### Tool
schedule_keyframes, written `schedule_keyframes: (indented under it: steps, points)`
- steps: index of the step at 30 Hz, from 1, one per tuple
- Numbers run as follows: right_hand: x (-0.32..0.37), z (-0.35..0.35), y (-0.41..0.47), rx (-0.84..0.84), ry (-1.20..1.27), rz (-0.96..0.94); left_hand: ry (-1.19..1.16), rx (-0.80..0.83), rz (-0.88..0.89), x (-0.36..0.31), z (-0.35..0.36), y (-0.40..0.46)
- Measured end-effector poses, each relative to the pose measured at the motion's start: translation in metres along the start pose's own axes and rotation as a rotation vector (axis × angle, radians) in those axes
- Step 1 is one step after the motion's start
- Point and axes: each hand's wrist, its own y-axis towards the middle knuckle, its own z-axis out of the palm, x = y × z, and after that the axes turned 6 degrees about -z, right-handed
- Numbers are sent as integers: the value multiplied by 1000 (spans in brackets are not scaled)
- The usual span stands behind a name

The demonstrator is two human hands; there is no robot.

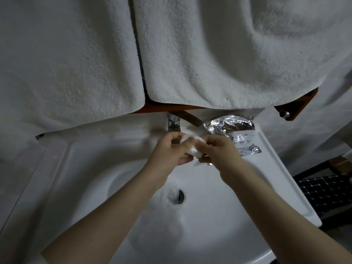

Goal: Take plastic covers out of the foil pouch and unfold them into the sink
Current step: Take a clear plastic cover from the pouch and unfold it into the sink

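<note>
Crumpled translucent plastic cover, still folded

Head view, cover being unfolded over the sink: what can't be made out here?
- Plastic cover: bunched between left hand and right hand; fingers hide how far it is unfolded.
- Foil pouch: crumpled; contents not visible.
- Printed leaflet on the sink rim: text too small.
- Faucet: top hidden by hanging towel.
- Drain: partly covered by something pale and blurred.

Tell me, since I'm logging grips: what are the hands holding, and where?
Both hands pinch one folded plastic cover: left hand at its left edge, right hand at its right edge.
</note>
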Motion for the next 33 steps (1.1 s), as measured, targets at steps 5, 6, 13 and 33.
schedule_keyframes:
  steps: [5, 6, 13, 33]
  points:
    - [-3, -34, 9, 145, -42, 53, 119, 10, -4, 1, 26, 13]
    - [-1, -41, 11, 157, -198, -23, 141, 38, -1, 0, 28, 14]
    - [-6, -67, 41, 303, -897, -415, 300, 128, 111, -2, 66, 21]
    - [-44, -111, 71, 119, 222, 114, -159, 4, -122, 17, 117, 54]
